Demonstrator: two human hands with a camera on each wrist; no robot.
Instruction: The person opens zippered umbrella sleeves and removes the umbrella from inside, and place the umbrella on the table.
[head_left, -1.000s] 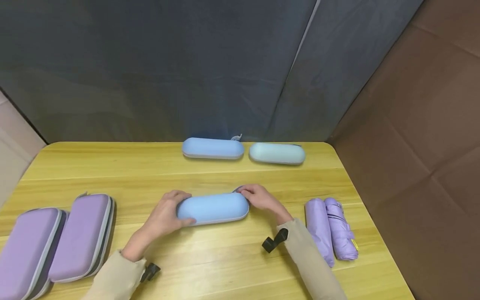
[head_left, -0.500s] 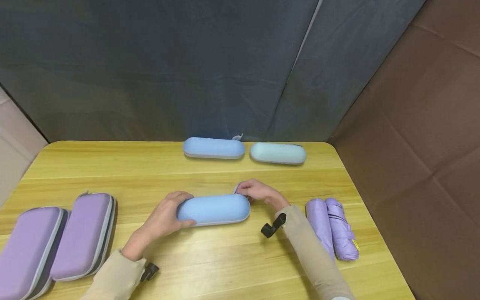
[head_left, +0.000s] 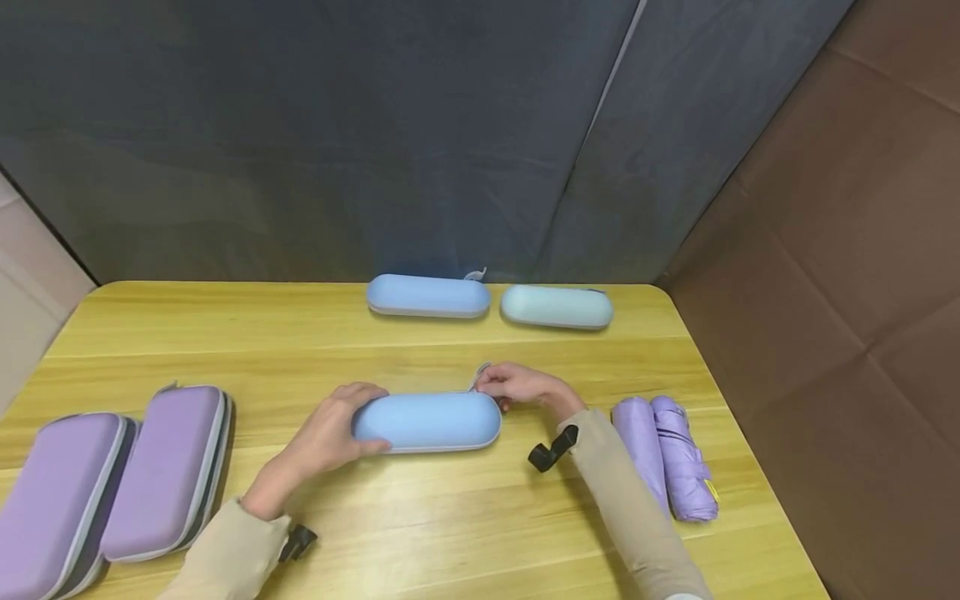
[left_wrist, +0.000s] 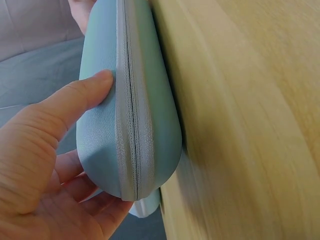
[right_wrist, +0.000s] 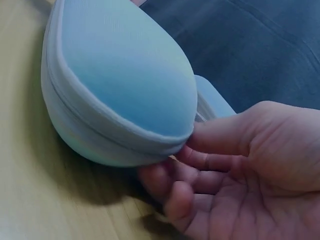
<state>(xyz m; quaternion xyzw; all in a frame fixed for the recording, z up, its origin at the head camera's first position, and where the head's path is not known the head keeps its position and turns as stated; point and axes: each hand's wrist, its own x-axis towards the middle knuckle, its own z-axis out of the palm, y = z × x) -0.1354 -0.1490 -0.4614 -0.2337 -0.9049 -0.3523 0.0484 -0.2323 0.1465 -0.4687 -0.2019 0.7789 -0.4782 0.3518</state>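
A light blue, rounded hard zip case (head_left: 427, 422) lies across the middle of the table. My left hand (head_left: 330, 427) grips its left end, thumb on the near side and fingers behind. The zip seam (left_wrist: 134, 110) looks closed along the side seen in the left wrist view. At the far right corner, my right hand (head_left: 519, 385) pinches at the zip edge; the zipper pull is hidden between thumb and fingers. A small grey strap loop (head_left: 480, 373) sticks up beside those fingertips. In the right wrist view, the thumb (right_wrist: 220, 135) touches the case's end.
Another blue case (head_left: 427, 296) and a pale green case (head_left: 557, 307) lie along the table's back edge. Two purple zip cases (head_left: 168, 471) (head_left: 60, 500) are at the left. Two folded purple umbrellas (head_left: 641, 450) (head_left: 682, 458) lie at the right. A dark curtain (head_left: 337, 142) hangs behind.
My right hand has shifted slightly right along the case's far corner, and the grey strap loop now stands clearer. The case's right end has turned slightly toward me. My left hand keeps its grip.
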